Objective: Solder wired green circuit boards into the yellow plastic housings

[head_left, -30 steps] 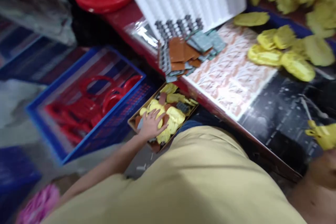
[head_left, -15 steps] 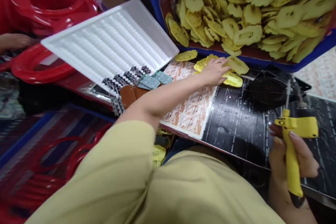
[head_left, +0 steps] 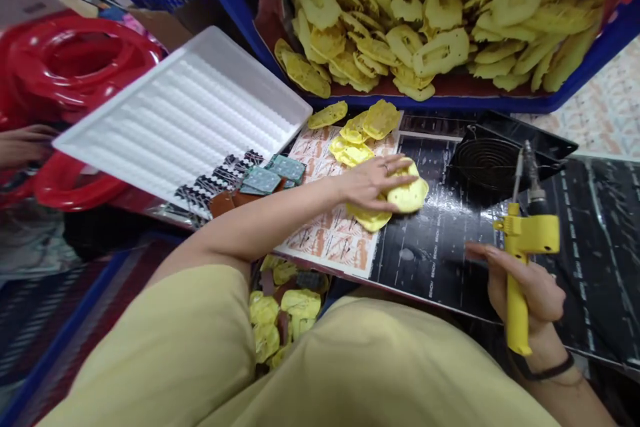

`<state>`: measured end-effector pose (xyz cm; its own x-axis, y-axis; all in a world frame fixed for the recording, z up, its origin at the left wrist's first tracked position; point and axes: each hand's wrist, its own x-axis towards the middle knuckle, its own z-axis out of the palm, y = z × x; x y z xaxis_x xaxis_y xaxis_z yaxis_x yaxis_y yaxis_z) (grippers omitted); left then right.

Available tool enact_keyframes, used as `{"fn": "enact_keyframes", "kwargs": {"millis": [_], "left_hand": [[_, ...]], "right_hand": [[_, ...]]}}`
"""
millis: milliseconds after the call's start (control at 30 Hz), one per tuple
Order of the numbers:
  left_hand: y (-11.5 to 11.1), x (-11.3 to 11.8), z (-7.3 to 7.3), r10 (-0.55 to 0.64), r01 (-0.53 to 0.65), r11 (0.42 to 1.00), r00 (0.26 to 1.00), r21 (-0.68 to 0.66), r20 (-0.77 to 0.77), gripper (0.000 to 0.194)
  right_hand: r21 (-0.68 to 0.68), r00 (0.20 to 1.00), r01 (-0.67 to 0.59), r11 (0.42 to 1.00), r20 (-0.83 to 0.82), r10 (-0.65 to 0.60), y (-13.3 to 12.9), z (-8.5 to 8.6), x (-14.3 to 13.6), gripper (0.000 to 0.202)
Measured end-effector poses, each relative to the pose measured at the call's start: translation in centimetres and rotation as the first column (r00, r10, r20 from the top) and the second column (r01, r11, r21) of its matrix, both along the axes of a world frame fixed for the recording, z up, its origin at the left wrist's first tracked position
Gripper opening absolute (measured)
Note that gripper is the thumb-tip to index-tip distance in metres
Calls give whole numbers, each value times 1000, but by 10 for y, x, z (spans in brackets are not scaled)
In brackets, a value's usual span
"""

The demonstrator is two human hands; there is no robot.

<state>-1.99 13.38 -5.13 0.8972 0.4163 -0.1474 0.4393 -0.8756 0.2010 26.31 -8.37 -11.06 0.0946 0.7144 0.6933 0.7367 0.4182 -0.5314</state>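
Observation:
My left hand [head_left: 376, 181] lies with fingers spread on flat yellow pieces [head_left: 413, 193], where the patterned sheet [head_left: 353, 250] meets the black surface [head_left: 425, 240]. More yellow pieces [head_left: 381, 119] sit loosely just beyond it. At the right, my right hand [head_left: 530, 283] is wrapped round the handle of a yellow soldering gun [head_left: 530, 233], its metal tip pointing up and away. Some of its fingers are extended. Behind the tip stands a black coil holder [head_left: 487, 160].
A blue crate [head_left: 500, 103] full of yellow pieces stands at the back. A white ribbed tray [head_left: 175, 107], green boards [head_left: 263, 179] and red rings [head_left: 85, 60] lie to the left. Another person's hand [head_left: 25, 145] shows at the left edge.
My left hand has drawn yellow pieces from near the crate toward me, onto the sheet's edge. The soldering gun has shifted left in view, and the fingers of my right hand have loosened somewhat.

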Motion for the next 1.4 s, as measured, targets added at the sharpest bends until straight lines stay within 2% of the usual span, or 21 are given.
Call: {"fn": "enact_keyframes", "kwargs": {"millis": [33, 100, 167, 233, 300, 367, 467, 567, 633, 700, 767, 867, 967, 1033, 1133, 1200, 1267, 1333, 1400], "left_hand": [[-12, -7, -4, -109, 110, 994, 993, -2, 37, 84], [-36, -9, -10, -284, 287, 958, 950, -6, 126, 75], [-55, -2, -14, -338, 347, 938, 917, -7, 210, 67], [-69, 5, -13, -236, 240, 971, 936, 17, 262, 60], [-79, 3, -8, -40, 20, 997, 955, 72, 294, 53], [-90, -12, -2, 142, -191, 973, 938, 128, 317, 49], [-115, -45, 3, 350, -397, 907, 896, 142, 275, 48], [-148, -63, -4, 444, -460, 883, 883, 96, 151, 58], [-167, -55, -12, 408, -417, 907, 904, 53, 125, 65], [-178, -35, -19, 365, -373, 927, 918, 25, 156, 71], [-179, -10, -23, 367, -376, 927, 912, 11, 185, 76], [-162, 14, -22, 404, -414, 910, 894, 10, 193, 70], [-129, 14, -15, 355, -362, 932, 920, 16, 165, 56], [-103, 6, -9, 283, -285, 958, 953, 7, 108, 56], [-70, -6, 0, 175, -174, 984, 984, -23, 30, 56], [-62, -10, 3, 137, -137, 990, 990, -19, 36, 51], [-66, -10, 3, 186, -189, 982, 979, 18, 87, 48], [-80, -7, -1, 289, -298, 953, 947, 46, 143, 51], [-97, -4, -7, 362, -371, 928, 920, 35, 152, 57]], "right_hand": [[20, 999, -48, 999, 18, 48, 1, 4, -4, 8], [63, 984, -172, 983, 64, 168, 4, 14, -13, 26], [38, 945, -311, 950, 120, 304, 5, 22, -23, 39], [-38, 901, -395, 918, 180, 395, 5, 27, -31, 40], [-105, 871, -410, 906, 249, 424, 3, 29, -36, 39], [-151, 852, -401, 904, 303, 428, 0, 29, -36, 45], [-216, 826, -409, 887, 326, 460, -5, 28, -32, 55], [-195, 828, -398, 896, 344, 443, -5, 26, -34, 45], [-117, 868, -372, 921, 309, 389, -2, 25, -41, 36], [-47, 909, -334, 941, 248, 335, 2, 23, -51, 38], [17, 950, -249, 968, 201, 241, 5, 23, -57, 43], [222, 987, -70, 972, 158, 35, 7, 27, -51, 39], [397, 981, 81, 914, 129, -143, 3, 36, -32, 35], [383, 977, 139, 913, 99, -190, -2, 42, -22, 32], [191, 992, 112, 975, 37, -122, -9, 42, -24, 21], [82, 995, 46, 996, 79, -52, -9, 36, -34, 16], [63, 986, -8, 998, 168, -3, -5, 30, -43, 17], [82, 970, -44, 996, 242, 23, 0, 27, -46, 21], [86, 941, -133, 987, 324, 98, 4, 27, -42, 24]]}}
